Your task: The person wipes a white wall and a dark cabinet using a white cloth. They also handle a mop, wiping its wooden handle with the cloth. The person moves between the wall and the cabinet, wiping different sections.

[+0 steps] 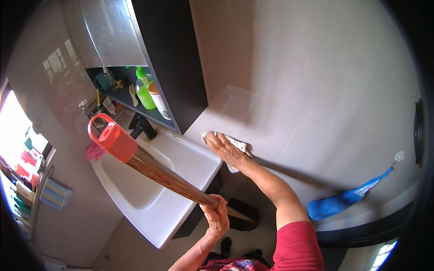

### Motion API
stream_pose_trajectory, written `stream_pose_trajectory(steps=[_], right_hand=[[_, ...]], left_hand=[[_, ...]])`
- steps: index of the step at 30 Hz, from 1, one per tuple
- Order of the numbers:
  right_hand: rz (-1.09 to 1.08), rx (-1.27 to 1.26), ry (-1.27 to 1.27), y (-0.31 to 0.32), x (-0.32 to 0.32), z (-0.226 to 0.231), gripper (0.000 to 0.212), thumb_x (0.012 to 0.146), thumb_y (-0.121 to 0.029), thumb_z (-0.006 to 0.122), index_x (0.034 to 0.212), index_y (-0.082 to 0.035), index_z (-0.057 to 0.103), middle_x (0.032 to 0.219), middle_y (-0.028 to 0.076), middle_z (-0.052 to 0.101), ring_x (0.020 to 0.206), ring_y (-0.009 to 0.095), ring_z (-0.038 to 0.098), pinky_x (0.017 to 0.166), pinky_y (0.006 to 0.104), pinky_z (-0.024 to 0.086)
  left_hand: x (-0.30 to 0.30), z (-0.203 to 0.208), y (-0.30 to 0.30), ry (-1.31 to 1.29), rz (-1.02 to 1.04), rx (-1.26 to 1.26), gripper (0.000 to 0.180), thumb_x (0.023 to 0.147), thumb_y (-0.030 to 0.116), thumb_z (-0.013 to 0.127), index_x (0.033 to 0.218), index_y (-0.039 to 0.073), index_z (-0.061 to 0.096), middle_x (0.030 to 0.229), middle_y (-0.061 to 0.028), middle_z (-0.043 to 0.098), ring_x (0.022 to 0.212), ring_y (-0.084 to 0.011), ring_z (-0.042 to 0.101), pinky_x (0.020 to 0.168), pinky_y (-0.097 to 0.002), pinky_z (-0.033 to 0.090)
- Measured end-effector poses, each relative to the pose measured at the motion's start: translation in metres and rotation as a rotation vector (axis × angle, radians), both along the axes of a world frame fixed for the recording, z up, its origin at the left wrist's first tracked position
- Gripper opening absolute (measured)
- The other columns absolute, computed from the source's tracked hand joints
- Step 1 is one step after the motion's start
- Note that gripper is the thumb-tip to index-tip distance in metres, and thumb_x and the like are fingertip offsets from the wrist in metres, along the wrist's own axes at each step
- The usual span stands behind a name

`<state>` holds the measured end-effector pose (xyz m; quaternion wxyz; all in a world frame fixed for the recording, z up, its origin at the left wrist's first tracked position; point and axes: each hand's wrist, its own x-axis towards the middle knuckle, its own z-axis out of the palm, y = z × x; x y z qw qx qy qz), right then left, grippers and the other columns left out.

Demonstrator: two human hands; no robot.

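My left hand point(217, 216) is wrapped round the wood-patterned handle point(174, 179) of what looks like a broom. The handle slants up to the left across the sink, and its top end carries a red cap with a hanging loop point(113, 137). At its lower end, near the floor, is a dark head point(244, 214), too shaded to make out well. My right hand point(226, 150) lies flat over a folded whitish cloth point(238, 144), pressing it against the tiled wall just right of the sink. Parts of the cloth stick out beyond the fingers and below the palm.
The white sink point(158, 228) has a black faucet point(143, 126). Above it, a dark cabinet point(174, 54) holds a green pump bottle point(145, 92) and a brush point(133, 95). A blue cloth holder point(334, 205) hangs on the right wall. A striped cloth point(55, 193) hangs below the window.
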<state>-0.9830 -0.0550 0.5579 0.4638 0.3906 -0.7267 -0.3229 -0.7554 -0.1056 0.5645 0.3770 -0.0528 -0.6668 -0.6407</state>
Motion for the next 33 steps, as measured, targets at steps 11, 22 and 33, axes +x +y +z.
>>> stream_pose_trajectory(steps=[11, 22, 33], right_hand=[[0.068, 0.088, -0.129, 0.061, 0.024, -0.052, 0.054, 0.088, -0.027, 0.045, 0.139, -0.013, 0.038, 0.144, 0.002, 0.028, 0.136, 0.025, 0.017, 0.112, 0.0479, 0.012], [0.025, -0.372, 0.070, 0.101, 0.043, 0.158, 0.034, 0.086, -0.039, 0.053, 0.114, -0.024, 0.064, 0.149, 0.002, 0.025, 0.138, 0.028, 0.017, 0.109, 0.0531, 0.016], [-0.042, -0.560, 0.276, 0.124, 0.059, 0.182, 0.036, 0.087, -0.038, 0.054, 0.120, -0.027, 0.059, 0.144, 0.001, 0.035, 0.132, 0.028, 0.031, 0.099, 0.0576, 0.028]], left_hand=[[0.020, 0.009, 0.008, 0.030, 0.008, 0.041, 0.027, 0.087, -0.005, 0.041, 0.111, 0.006, 0.034, 0.094, -0.0077, 0.043, 0.070, -0.0140, 0.048, 0.060, -0.0275, 0.043], [0.026, 0.005, 0.021, -0.035, 0.056, 0.057, 0.023, 0.089, -0.001, 0.043, 0.109, 0.006, 0.033, 0.090, -0.0072, 0.044, 0.071, -0.0128, 0.047, 0.062, -0.0264, 0.043], [-0.005, 0.012, 0.035, -0.003, 0.023, 0.038, 0.023, 0.091, 0.000, 0.042, 0.112, 0.005, 0.034, 0.091, -0.0081, 0.045, 0.070, -0.0132, 0.047, 0.061, -0.0271, 0.042]])
